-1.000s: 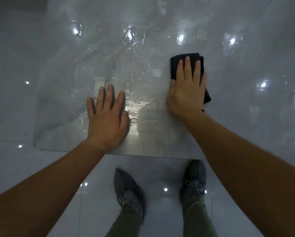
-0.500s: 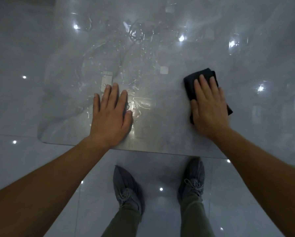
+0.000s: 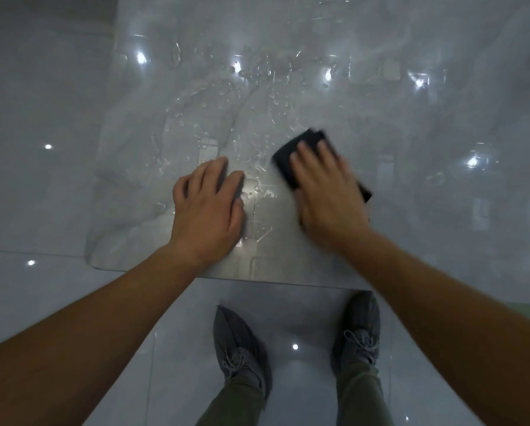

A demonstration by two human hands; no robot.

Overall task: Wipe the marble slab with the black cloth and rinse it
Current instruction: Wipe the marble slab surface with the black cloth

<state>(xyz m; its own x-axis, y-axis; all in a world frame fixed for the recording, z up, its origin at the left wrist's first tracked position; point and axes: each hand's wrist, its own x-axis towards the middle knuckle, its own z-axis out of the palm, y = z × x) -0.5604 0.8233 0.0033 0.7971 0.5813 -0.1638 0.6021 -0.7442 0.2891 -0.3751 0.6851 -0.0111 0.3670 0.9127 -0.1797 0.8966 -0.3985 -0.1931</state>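
Grey laced shoes (image 3: 240, 348) on glossy pale floor tiles (image 3: 42, 296) — olive trouser legs (image 3: 360, 392) above; scattered light reflections

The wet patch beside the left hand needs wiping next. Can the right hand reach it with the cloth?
Probably yes. The wet patch lies on the slab right beside the cloth under the right hand, with nothing between them. The left hand rests at its far edge.

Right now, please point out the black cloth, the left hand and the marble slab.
black cloth (image 3: 283, 164): head view, its exposed left part.
left hand (image 3: 208, 210): head view, back of the hand.
marble slab (image 3: 128, 195): head view, bare wet surface.
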